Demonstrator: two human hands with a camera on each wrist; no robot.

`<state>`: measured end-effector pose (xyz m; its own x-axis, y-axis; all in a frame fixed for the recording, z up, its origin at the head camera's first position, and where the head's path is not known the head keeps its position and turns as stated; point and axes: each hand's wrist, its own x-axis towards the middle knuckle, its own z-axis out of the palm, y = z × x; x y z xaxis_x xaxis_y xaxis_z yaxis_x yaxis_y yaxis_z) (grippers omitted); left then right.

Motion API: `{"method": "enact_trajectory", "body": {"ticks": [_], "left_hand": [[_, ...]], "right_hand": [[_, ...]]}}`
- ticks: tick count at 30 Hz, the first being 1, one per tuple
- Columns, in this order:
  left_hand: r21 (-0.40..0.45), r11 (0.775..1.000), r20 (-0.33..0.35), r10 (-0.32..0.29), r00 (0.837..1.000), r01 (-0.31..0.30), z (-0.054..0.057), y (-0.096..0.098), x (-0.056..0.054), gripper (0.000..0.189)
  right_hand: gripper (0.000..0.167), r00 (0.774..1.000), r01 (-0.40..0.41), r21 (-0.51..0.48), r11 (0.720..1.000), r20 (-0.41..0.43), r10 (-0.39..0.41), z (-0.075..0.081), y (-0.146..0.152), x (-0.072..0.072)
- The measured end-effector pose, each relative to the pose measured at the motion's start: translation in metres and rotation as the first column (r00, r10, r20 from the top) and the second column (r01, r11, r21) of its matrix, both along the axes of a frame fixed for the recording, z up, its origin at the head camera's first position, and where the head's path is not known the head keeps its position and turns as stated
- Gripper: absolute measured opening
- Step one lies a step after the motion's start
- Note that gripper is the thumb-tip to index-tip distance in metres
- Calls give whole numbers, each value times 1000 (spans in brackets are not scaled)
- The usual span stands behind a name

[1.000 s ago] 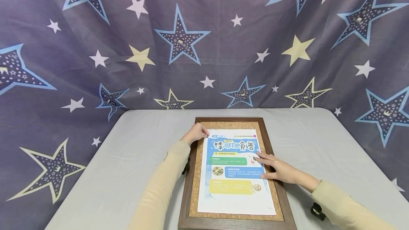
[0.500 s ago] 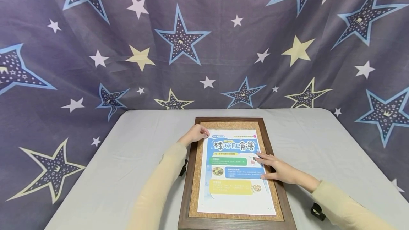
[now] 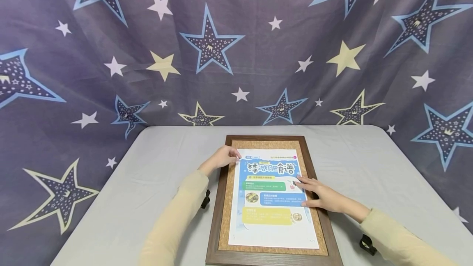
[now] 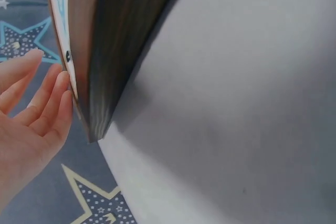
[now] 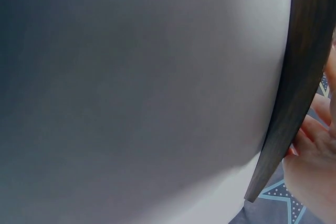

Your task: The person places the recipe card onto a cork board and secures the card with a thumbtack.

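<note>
A printed poster (image 3: 273,233) with blue, green and yellow panels lies on a cork board (image 3: 266,145) in a dark brown wooden frame (image 3: 218,216). At the poster's upper left corner is a small black pushpin (image 4: 67,56). My left hand (image 3: 224,156) is beside that corner, fingers loosely bent and thumb apart; in the left wrist view the pin stands free of the fingertips. My right hand (image 3: 325,196) rests with spread fingers on the poster's right side, and the frame's edge partly hides it in the right wrist view.
The framed board lies on a table with a pale grey cloth (image 3: 148,175). Behind and around the table hangs a dark curtain (image 3: 255,106) with a star print. A black strap (image 3: 368,244) is at the right wrist and another black strap (image 3: 205,199) at the left.
My left hand has drawn slightly back to the left from the poster's corner, its forearm shifting left too. The right hand and the board have stayed in place.
</note>
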<state>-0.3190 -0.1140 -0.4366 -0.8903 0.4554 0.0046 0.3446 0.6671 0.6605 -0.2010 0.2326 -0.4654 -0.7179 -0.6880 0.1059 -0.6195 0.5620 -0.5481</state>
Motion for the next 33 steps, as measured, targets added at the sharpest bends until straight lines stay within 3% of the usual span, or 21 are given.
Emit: {"method": "enact_trajectory", "body": {"ticks": [5, 13, 33], "left_hand": [[5, 1000, -46, -20, 999, 20, 5, -7, 6, 12], [45, 994, -92, -99, 991, 104, 14, -19, 18, 13], [-19, 996, -107, -87, 990, 85, 20, -46, 50, 13]], "right_hand": [[64, 1000, -11, -2, 1000, 12, 11, 0, 0, 0], [64, 1000, 0, 4, 1000, 26, 0, 0, 0, 0], [63, 1000, 2, 10, 1000, 11, -2, 1, -1, 0]]}}
